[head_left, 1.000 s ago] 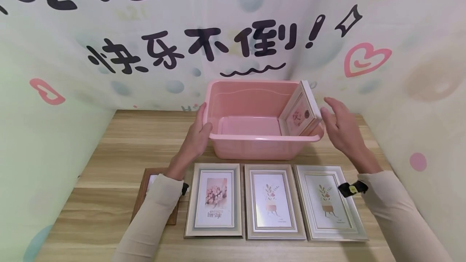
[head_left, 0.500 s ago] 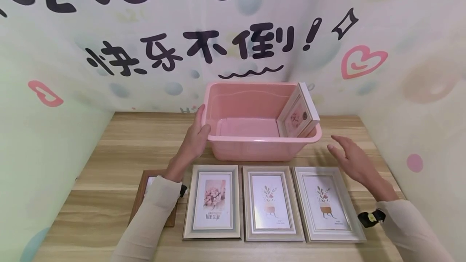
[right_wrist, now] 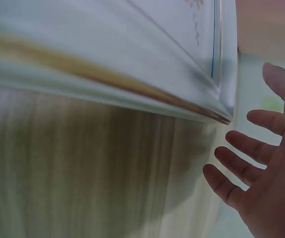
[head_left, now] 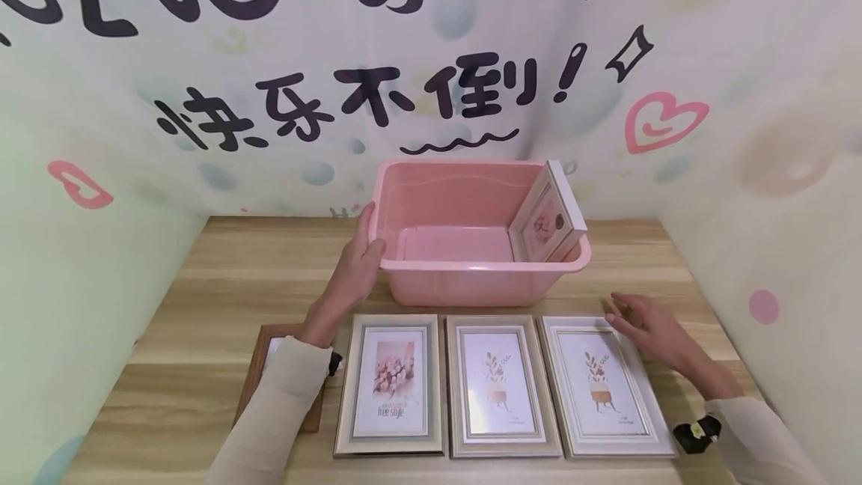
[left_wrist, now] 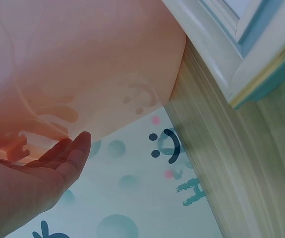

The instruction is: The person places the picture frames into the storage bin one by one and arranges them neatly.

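My left hand (head_left: 353, 264) holds the left rim of a pink plastic tub (head_left: 465, 287), thumb at the rim; the left wrist view shows its fingers along the outer wall. A white picture frame (head_left: 552, 215) stands tilted inside, against the tub's right end. With fingers spread, my right hand (head_left: 663, 335) hovers at the upper right corner of a silvery-white frame (head_left: 562, 365) with a plant print. In the right wrist view, the fingers (right_wrist: 251, 146) appear apart from that frame's edge.
Left of that frame lie a champagne frame (head_left: 458, 403) with a plant print and a silver one (head_left: 346, 403) with a flower photo. A brown wooden frame (head_left: 313, 418) is partly under my left forearm. Printed cloth (head_left: 296, 43) hangs behind the wooden table (head_left: 182, 320).
My right hand has moved down and toward me, away from the white frame in the tub to the right-hand frame on the table. My left hand keeps hold of the tub rim.
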A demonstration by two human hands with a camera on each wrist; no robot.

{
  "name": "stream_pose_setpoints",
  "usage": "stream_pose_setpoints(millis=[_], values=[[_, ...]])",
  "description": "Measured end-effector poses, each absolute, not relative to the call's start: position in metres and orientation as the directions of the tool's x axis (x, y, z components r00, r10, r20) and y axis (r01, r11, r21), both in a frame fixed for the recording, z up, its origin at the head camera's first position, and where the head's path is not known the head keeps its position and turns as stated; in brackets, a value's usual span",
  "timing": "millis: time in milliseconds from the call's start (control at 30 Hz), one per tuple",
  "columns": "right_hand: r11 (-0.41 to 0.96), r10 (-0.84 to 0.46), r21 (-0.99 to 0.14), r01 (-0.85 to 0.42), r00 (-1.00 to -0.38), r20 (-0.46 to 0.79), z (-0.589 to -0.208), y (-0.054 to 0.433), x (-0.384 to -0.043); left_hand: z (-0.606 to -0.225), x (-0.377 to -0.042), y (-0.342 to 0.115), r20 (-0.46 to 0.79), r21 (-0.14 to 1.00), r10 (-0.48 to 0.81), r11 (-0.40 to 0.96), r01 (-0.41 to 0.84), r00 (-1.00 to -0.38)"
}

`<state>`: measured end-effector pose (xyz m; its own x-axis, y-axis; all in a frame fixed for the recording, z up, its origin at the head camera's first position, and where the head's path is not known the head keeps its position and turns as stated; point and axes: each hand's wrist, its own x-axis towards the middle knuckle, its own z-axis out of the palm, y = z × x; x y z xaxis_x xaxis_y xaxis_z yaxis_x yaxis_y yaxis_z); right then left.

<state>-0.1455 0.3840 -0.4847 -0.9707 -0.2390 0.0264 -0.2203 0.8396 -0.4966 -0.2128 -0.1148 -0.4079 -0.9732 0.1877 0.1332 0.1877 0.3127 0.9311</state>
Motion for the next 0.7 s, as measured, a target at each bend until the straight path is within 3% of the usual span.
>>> stream_pose_setpoints(millis=[700], values=[[0.837,-0.26,-0.51,-0.198,-0.964,-0.053,-0.495,0.382,-0.145,-0.41,-0.212,-0.116,0.14,0.936,0.197,0.295,0.195,-0.97]])
